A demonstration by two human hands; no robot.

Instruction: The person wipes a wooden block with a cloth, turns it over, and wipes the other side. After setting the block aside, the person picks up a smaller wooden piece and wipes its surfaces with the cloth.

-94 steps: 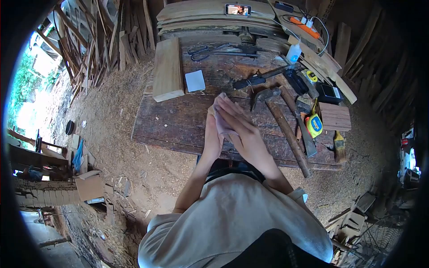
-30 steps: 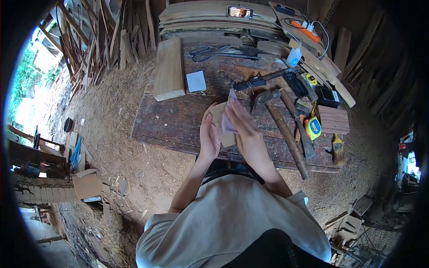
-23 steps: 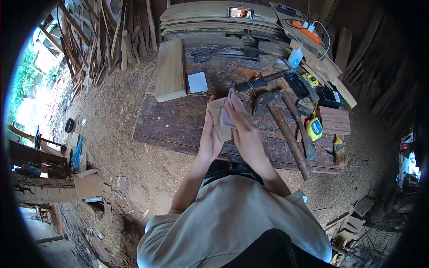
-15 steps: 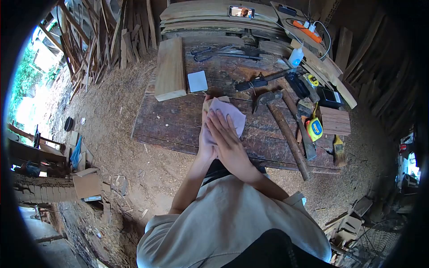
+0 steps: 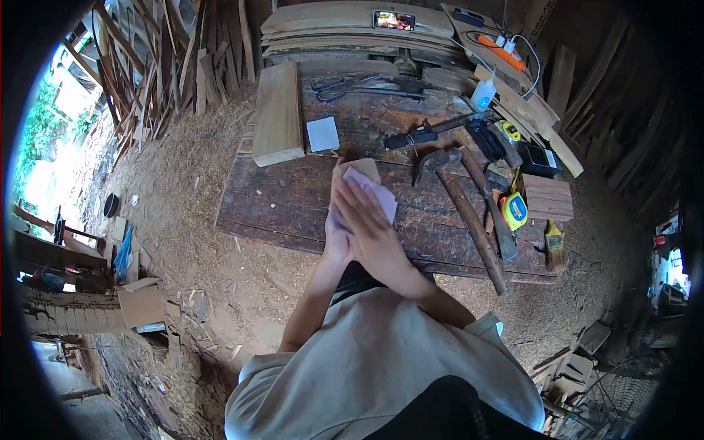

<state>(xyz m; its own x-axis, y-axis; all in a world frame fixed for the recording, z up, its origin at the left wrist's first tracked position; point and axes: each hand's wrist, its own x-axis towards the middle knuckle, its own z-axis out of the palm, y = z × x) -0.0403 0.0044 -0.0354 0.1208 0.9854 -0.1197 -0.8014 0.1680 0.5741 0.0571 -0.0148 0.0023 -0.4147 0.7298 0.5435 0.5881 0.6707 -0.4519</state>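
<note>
A small light wooden piece (image 5: pixel 364 169) lies over the near middle of the workbench, held from below and from the left by my left hand (image 5: pixel 338 240). Its lower part is hidden under a pale purple sheet (image 5: pixel 383 202) and my hands. My right hand (image 5: pixel 372 233) presses flat on that sheet, fingers stretched out and close together, pointing up and left. Left fingertips show at the wood's upper left edge; the rest of those fingers are covered.
On the workbench (image 5: pixel 286 198) are a thick board (image 5: pixel 277 117), a white square (image 5: pixel 323 134), scissors (image 5: pixel 330 89), a hammer (image 5: pixel 469 213), a yellow tape measure (image 5: pixel 515 210), a brush (image 5: pixel 555 246) and a bottle (image 5: pixel 483 94). Behind stands a phone (image 5: pixel 394 20).
My right hand and the purple sheet have shifted slightly down and left over the wood, baring more of its upper end. My left hand keeps its place.
</note>
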